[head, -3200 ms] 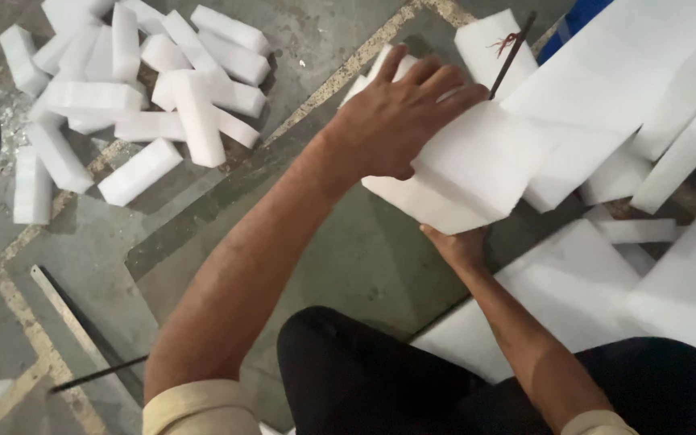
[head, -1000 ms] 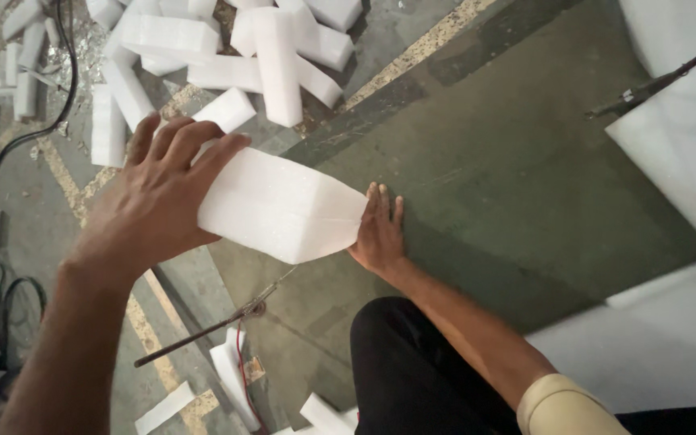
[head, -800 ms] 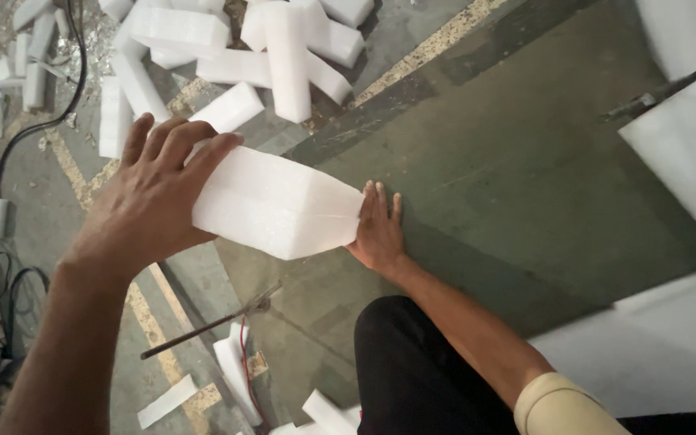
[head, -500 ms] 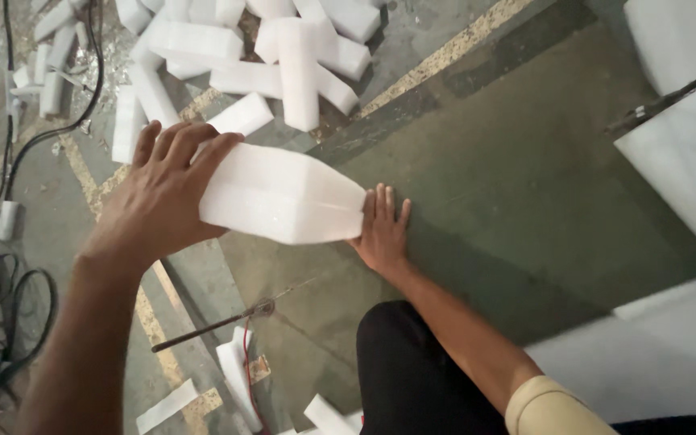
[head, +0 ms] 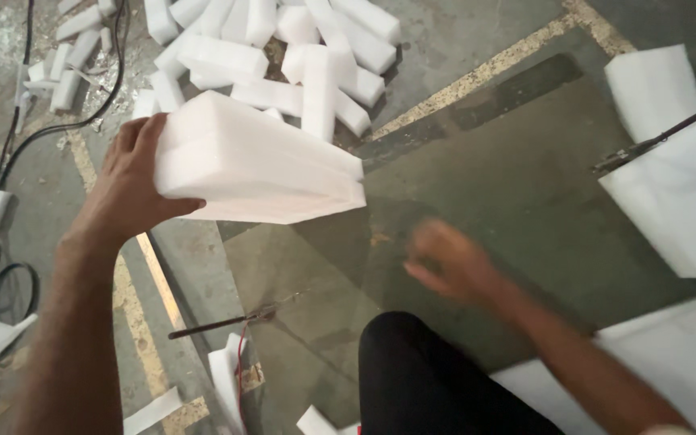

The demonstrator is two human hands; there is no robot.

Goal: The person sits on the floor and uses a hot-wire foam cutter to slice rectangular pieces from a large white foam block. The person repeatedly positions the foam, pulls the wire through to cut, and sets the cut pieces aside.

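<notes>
My left hand [head: 126, 189] grips one end of a white foam block [head: 255, 165], which looks like two slabs stacked together, and holds it level above the floor. My right hand [head: 453, 266] is blurred in motion to the lower right of the block, empty, fingers apart and no longer touching it. My dark trouser knee [head: 428, 379] is at the bottom centre.
A heap of several white foam bars [head: 283, 48] lies on the concrete floor beyond the block. Large foam sheets [head: 678, 177] sit at the right with a thin metal rod [head: 646, 145] across them. Another rod [head: 227, 322] lies by my knee. Black cables [head: 18, 145] trail at the left.
My right hand has let go of the block's end and pulled back to the right. My left hand has lifted the block and carries it alone.
</notes>
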